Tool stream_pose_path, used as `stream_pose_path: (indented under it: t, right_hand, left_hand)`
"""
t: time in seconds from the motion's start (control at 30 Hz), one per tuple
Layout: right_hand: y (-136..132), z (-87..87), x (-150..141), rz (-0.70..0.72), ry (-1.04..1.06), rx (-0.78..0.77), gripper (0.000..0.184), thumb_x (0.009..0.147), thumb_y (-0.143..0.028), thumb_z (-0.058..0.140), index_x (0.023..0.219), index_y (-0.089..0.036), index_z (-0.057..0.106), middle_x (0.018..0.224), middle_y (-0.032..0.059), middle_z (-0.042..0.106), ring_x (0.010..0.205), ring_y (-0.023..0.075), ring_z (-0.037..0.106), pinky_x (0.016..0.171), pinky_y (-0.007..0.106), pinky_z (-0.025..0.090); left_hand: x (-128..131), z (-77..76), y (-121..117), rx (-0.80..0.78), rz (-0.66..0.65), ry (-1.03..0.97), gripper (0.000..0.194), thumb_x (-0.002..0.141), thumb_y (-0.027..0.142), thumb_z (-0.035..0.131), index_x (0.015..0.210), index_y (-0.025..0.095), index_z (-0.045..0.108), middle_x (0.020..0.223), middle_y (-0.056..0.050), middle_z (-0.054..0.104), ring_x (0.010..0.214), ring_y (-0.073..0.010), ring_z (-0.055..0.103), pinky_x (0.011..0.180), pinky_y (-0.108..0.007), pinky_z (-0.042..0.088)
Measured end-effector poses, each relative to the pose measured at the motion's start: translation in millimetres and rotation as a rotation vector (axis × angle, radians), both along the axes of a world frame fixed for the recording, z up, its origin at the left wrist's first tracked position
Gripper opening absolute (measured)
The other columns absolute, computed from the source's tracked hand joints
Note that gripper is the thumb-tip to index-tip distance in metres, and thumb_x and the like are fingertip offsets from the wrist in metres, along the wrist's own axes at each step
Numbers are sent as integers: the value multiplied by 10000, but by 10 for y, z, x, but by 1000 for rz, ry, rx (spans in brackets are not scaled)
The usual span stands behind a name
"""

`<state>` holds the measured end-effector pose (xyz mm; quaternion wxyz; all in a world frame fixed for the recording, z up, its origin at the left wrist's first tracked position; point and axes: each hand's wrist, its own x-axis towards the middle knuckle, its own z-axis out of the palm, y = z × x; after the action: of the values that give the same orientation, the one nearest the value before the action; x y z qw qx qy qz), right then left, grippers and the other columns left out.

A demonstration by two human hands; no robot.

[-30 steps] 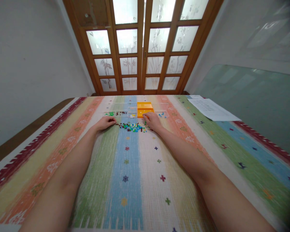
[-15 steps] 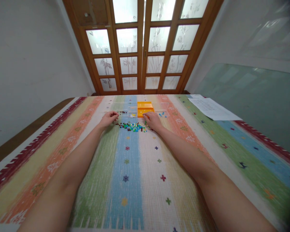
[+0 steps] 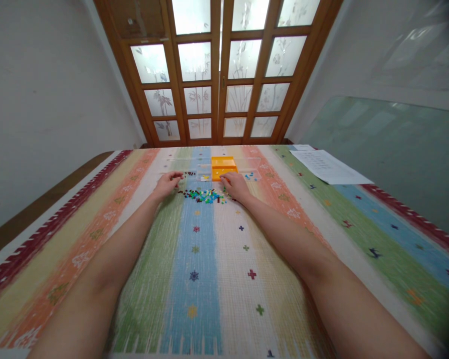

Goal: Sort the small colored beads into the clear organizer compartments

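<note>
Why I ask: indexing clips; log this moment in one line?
left hand: near dark pieces; right hand: at orange box; mixed pieces: loose on tablecloth; paper: at right

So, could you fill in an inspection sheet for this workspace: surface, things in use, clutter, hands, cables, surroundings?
Surface: striped tablecloth with small printed motifs.
Things in use: pile of small coloured pieces; beyond it, an open orange box, with clear compartments on both sides holding more pieces.
Clutter: printed paper toward the right.
Left hand: partly curled, near the left-side compartments; too small to tell whether it holds a piece.
Right hand: at the box's near edge; contact unclear.
Cables: nothing seen.
Surroundings: glazed wooden doors ahead, pale walls.
</note>
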<state>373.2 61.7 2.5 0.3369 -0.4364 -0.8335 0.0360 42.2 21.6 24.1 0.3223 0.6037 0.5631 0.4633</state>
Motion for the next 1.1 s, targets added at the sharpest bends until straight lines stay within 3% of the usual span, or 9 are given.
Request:
stream_pose_path:
  t: [0.13, 0.3, 0.47, 0.83, 1.1]
  right_hand:
    - [4, -1, -2, -3, -5, 2, 269, 1053, -295, 541, 1085, -198, 790, 1076, 96, 772, 1010, 247, 656, 924, 363, 441]
    - [-2, -1, -2, -1, -4, 5, 266, 1050, -290, 542, 1087, -194, 787, 1057, 98, 772, 988, 243, 657, 921, 362, 445]
    - [-15, 13, -7, -11, -18, -5, 275, 1053, -299, 535, 1078, -194, 788, 1058, 99, 772, 993, 244, 656, 917, 362, 445]
    - [-33, 25, -2, -13, -12, -8, 279, 1055, -299, 528, 1085, -195, 785, 1062, 97, 771, 998, 240, 655, 928, 358, 446]
    - [-16, 15, 0, -8, -11, -12, 278, 1052, -301, 533, 1090, -199, 789, 1081, 99, 772, 1023, 243, 655, 941, 364, 450]
  left_hand:
    - [-45, -48, 11, 88, -97, 330, 269, 836, 374, 642, 969, 181, 775, 902, -50, 762, 767, -182, 634, 730, -299, 493]
    - [48, 2, -69, 146, -223, 683, 183, 825, 308, 633, 879, 207, 775, 893, -55, 753, 815, -213, 646, 772, -322, 481]
    - [141, 31, -120, 186, -216, 843, 178, 835, 291, 636, 887, 210, 785, 903, -73, 750, 839, -226, 655, 786, -329, 478]
    - [259, -37, -115, 78, -83, 704, 117, 770, 288, 671, 768, 209, 758, 802, -62, 745, 760, -234, 650, 689, -327, 446]
    - [151, -111, -35, 77, 71, 334, 80, 750, 266, 643, 790, 210, 685, 747, -28, 708, 695, -198, 624, 661, -297, 461]
